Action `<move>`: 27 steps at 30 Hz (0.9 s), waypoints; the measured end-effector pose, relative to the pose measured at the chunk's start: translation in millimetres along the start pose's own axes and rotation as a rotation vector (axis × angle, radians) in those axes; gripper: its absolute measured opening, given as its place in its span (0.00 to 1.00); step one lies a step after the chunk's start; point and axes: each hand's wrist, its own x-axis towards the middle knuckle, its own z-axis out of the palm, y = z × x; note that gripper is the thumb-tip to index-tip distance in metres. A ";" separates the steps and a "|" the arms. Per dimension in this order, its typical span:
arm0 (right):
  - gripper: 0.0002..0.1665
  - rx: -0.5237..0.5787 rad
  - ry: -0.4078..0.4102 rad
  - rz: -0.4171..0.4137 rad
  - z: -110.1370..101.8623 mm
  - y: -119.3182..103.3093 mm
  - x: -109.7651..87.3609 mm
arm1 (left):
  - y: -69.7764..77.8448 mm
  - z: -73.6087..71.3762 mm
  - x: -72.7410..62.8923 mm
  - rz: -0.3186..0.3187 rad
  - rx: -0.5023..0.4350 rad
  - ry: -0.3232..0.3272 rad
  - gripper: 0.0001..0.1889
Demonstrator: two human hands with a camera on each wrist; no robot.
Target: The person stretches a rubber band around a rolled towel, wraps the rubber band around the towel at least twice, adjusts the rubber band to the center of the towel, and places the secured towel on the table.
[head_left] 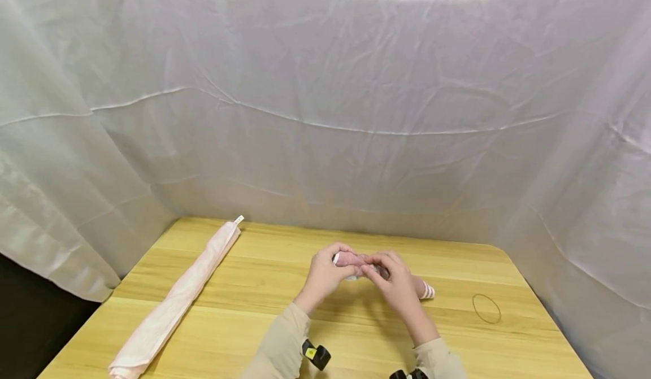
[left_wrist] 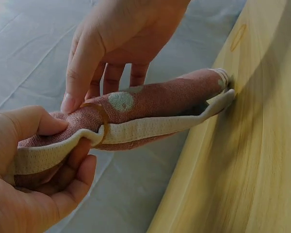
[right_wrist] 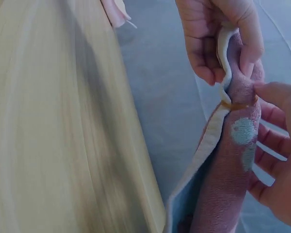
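The dusty-pink terry-cloth roll with pale mint spots and a cream edge strip was held over the tabletop, toward its far edge and right of the middle; whether its white-striped end touched the wood could not be told. The left hand pinched the other end between thumb and curled fingers. The right hand pinched the roll just beside the left, its thumb by the band and its remaining fingers behind the cloth; whether it gripped the band itself was unclear.

Judging by the shape, the rolling was largely done, though the cream strip stood partly loose along the side. A thin tan elastic band already circled the roll near the left hand, so the fastening seemed well under way, with perhaps its placing left to settle. A second thin tan loop lay unused near the tabletop's right edge. A long pale-pink cloth roll lay along the left edge, its white tag near the far-left corner, with no band visible on it.
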 end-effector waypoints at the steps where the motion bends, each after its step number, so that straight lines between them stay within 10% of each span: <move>1: 0.09 -0.005 0.002 0.012 0.2 -1.0 0.0 | -0.5 0.1 0.2 0.006 0.001 -0.002 0.13; 8: 0.04 0.073 -0.054 0.143 -3.0 -8.2 0.3 | -1.9 0.9 0.1 0.009 -0.039 -0.006 0.11; 20: 0.13 1.005 -0.461 0.634 -25.8 -2.7 6.6 | 2.2 5.5 -2.9 0.081 -0.008 -0.025 0.09; 23: 0.15 1.024 -0.394 0.661 -23.8 -4.7 7.2 | 4.0 6.1 -4.1 0.144 0.042 -0.058 0.09; 27: 0.12 0.771 -0.101 0.716 -15.0 -10.3 8.0 | 5.7 5.8 -6.2 0.282 0.157 -0.176 0.12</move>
